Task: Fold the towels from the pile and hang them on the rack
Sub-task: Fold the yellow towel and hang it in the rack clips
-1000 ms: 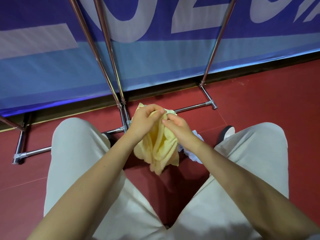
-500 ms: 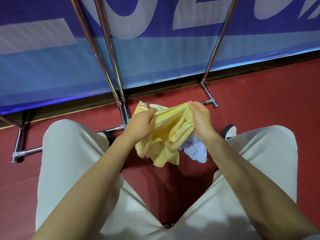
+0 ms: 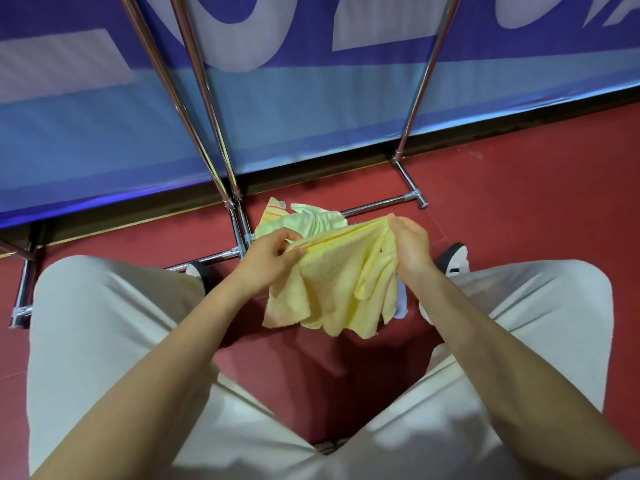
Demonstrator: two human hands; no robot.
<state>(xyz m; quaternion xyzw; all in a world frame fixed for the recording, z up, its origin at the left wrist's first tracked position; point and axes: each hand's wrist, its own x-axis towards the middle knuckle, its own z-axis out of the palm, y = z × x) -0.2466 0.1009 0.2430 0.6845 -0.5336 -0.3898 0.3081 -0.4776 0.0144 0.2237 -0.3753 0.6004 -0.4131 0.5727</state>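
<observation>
the soft yellow terry towel point(image 3: 341, 282) is now drawn out between both hands, where a second ago it hung as a bunched wad with the hands close together; the hands have parted and a straight top hem has appeared between them. the left hand point(image 3: 268, 256) pinches the left end of that hem between thumb and curled fingers, and the right hand point(image 3: 410, 245) grips the right end with its fingers closed over the cloth. judgement: the towel is being opened to find its edges, so folding proper has not begun and hanging is still to come. the lower part of the towel hangs in uneven folds, with loose corners at the bottom, well clear of the red floor point(image 3: 519, 202). behind the hands, on the floor, lies the remaining pile of pale green and striped towels point(image 3: 301, 218), touching the chrome base tubes of the metal rack point(image 3: 221, 140); a bluish-white cloth shows just under the right wrist, its extent hidden. the rack's uprights rise directly ahead against the blue banner point(image 3: 311, 116); its hanging bars are out of view. open room exists between the knees in light trousers point(image 3: 110, 341) and above the pile; sideways spread is bounded by the thighs.
</observation>
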